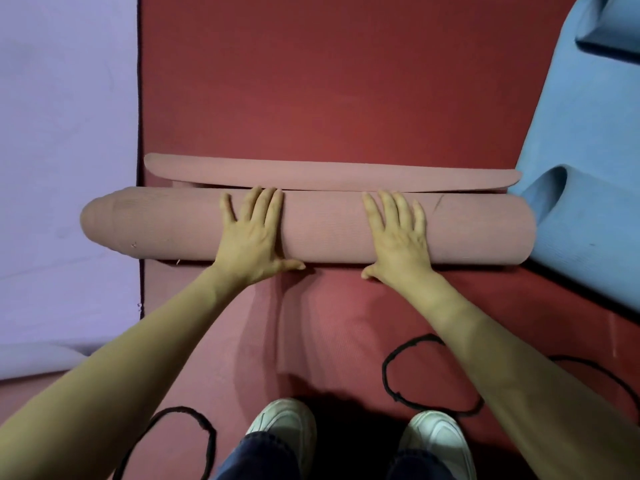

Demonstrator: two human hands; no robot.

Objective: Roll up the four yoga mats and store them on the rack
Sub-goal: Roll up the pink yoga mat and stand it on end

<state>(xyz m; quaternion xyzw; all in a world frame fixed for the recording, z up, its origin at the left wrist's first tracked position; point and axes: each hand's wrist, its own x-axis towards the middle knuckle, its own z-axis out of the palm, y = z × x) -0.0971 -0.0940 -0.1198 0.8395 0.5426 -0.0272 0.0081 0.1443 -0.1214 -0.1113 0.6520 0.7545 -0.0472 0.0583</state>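
Observation:
A pink yoga mat lies rolled into a thick cylinder across the middle of the view, on a red surface. Its last flap still lies flat just beyond the roll. My left hand presses flat on top of the roll left of centre, fingers straight, thumb at the roll's near side. My right hand presses flat in the same way right of centre. The roll's left end telescopes out a little over the lilac mat.
A lilac mat lies flat on the left, one corner curled at the lower left. A blue mat, loosely folded, lies on the right against the roll's end. Black cords loop on the floor near my white shoes.

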